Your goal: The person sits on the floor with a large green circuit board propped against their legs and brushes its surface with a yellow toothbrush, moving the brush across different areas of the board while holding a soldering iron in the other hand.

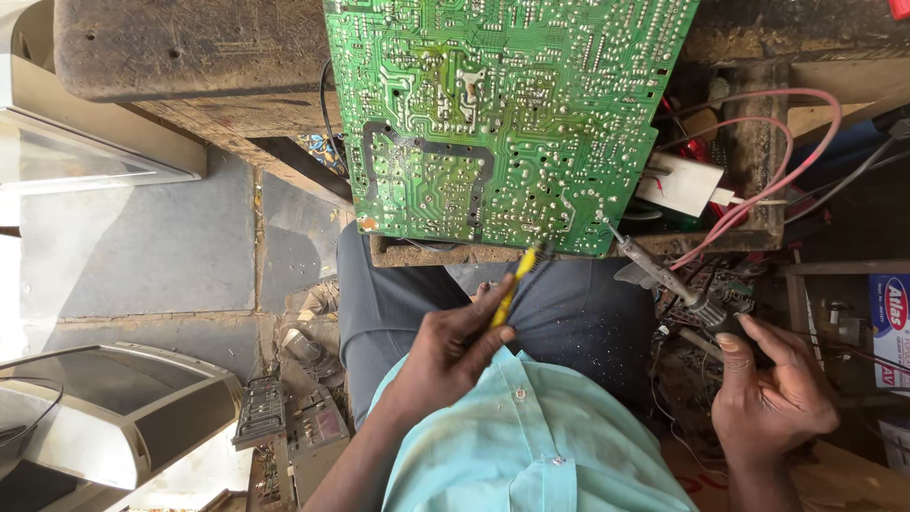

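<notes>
The top of the green circuit board [493, 114] runs out past the upper edge, and its component side faces away, unseen. The soldering iron [664, 275] has its handle buried in the right hand [773, 393], and whether its tip touches the board is too small to tell. The yellow tool [512, 289] is partly covered by the left hand [445, 356]. The pink wires [787, 161] vanish behind the board.
</notes>
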